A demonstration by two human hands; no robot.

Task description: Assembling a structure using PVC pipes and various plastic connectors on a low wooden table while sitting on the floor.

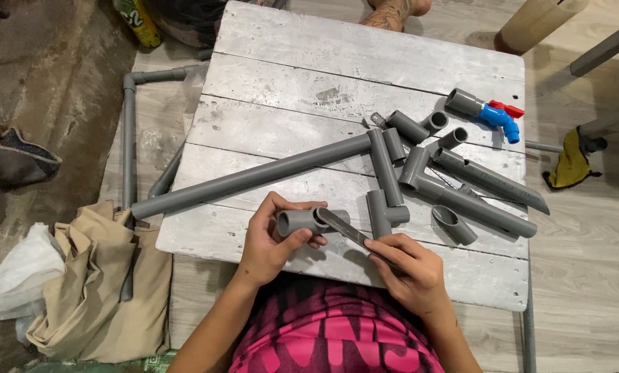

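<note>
Grey plastic pipework on a whitewashed plank tabletop (365, 62), seen from a head-worn camera looking down. The left hand (271, 238) is closed around a short grey pipe piece (302, 221), held just above the near edge of the tabletop; the piece's long axis runs roughly left to right, with its open end facing left. The right hand (406, 266) grips a flat metal blade (344, 226), possibly a file or saw blade, which slants up and to the left from the fingers so that its tip lies against the right end of the pipe piece. The blade thus meets the piece from the right and from the near side; the right hand sits lower and closer to the body than the left.

Behind the hands, a long grey pipe (251, 176) lies diagonally across the planks, its left end overhanging the edge. To the right lie several short pipe offcuts and fittings (410, 128), two longer pipes (475, 193), and a blue tap with a red handle (499, 116) attached to a grey socket.

Room: worn concrete and board floor (586, 276); a tan cloth (102, 276) and a white bag (19, 273) at left; a yellow rag (570, 162) at right; more pipe (128, 138) leaning beside the tabletop.
</note>
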